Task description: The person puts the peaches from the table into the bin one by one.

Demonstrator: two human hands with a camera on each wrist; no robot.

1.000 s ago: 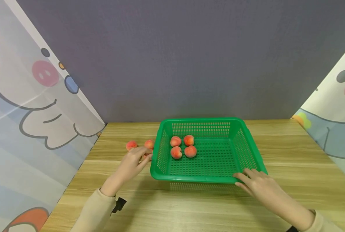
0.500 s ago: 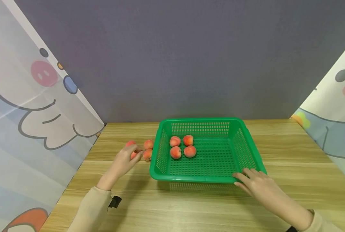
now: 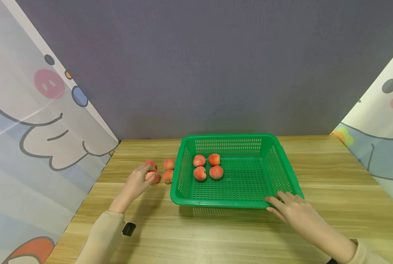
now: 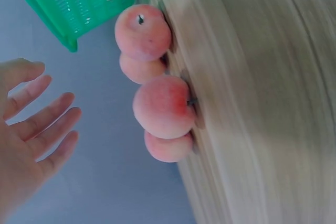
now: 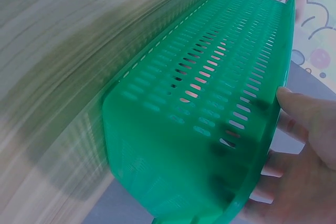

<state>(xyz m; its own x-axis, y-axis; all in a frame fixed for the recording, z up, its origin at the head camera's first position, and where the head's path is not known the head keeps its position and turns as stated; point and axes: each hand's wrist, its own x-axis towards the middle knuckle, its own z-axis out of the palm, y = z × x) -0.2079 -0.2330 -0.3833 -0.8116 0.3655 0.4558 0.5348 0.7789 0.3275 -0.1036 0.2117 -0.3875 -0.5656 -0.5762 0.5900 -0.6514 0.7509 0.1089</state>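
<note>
My left hand point(image 3: 136, 185) is held over the table at the left, fingers spread and relaxed. In the head view it overlaps a pinkish-red peach point(image 3: 155, 177); the left wrist view shows a gap between the fingers and the peaches point(image 4: 164, 106). Two more peaches, a rear one point(image 3: 169, 164) and a front one point(image 3: 168, 176), sit against the basket's left side, and another peach point(image 3: 150, 163) lies behind my left hand. At the front right corner of the green plastic basket point(image 3: 222, 203), my right hand point(image 3: 295, 211) grips the rim, thumb outside and fingers over it.
Inside the basket, several peaches point(image 3: 216, 172) are grouped in its left half. The wooden table point(image 3: 196, 238) ends at a grey wall panel point(image 3: 196, 73). Cartoon-printed cloths, a left one point(image 3: 14, 146) and a right one point(image 3: 384, 128), hang on both sides.
My left hand has drawn back leftward from the basket's left side, uncovering the peaches there. My right hand and the basket have stayed in place.
</note>
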